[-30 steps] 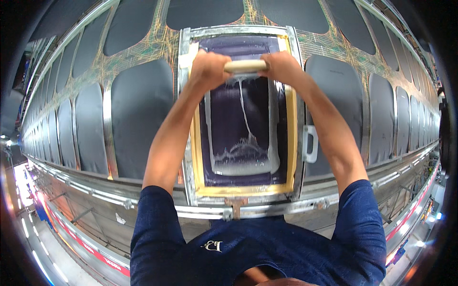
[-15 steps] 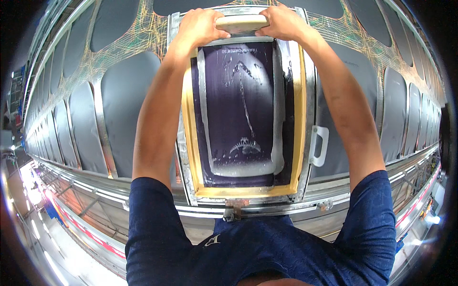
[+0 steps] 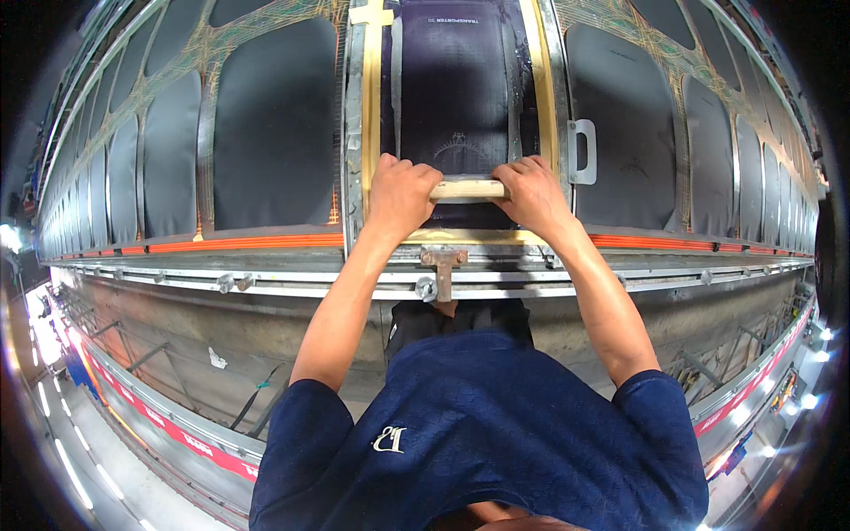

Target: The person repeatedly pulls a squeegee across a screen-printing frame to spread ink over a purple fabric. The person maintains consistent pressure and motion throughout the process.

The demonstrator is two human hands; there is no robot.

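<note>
Squeegee bar [image 3: 472, 189], pale and straight, lies crosswise at the near end of a framed screen, just inside the near strip of tape. Its lower edge is too hidden to read.

Left hand [image 3: 403, 196] closed round the bar's left end; right hand [image 3: 534, 196] closed round its right end. Fingers curled over on both, a middle stretch of bar bare between them.

Screen: dark purple mesh [image 3: 453, 84], a small pale fan-shaped mark just beyond the bar. Yellow tape [image 3: 373, 97] borders it left, right and near. Metal frame [image 3: 354, 106] outside the tape; white grip handle [image 3: 583, 152] on its right side. Rusty bracket [image 3: 444, 270] at the near edge, over a metal rail [image 3: 336, 283].

Farther out: black panels with rounded corners in rows, one large left panel [image 3: 274, 128], one large right panel [image 3: 620, 133]. Orange strip [image 3: 248, 242] along the near side of the bench. Nearest: the person's dark blue shirt [image 3: 496, 398].
</note>
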